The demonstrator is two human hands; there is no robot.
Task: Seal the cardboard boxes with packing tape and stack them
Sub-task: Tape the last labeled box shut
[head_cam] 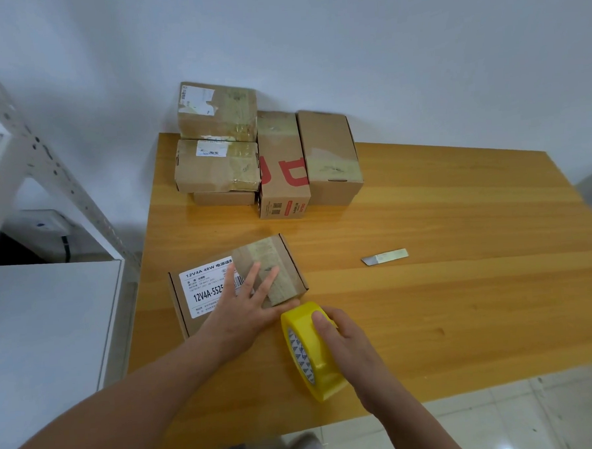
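A flat cardboard box with a white label lies near the table's left front. A strip of tape runs across its right end. My left hand presses flat on the box, fingers spread over the tape. My right hand grips a yellow roll of packing tape standing on edge just in front of the box's right corner. At the back of the table stand several taped boxes: a stack of three, a box with red print and a plain box beside it.
A small blade cutter lies on the wooden table to the right of the box. A white metal shelf frame and a white cabinet stand left of the table. A white wall rises behind.
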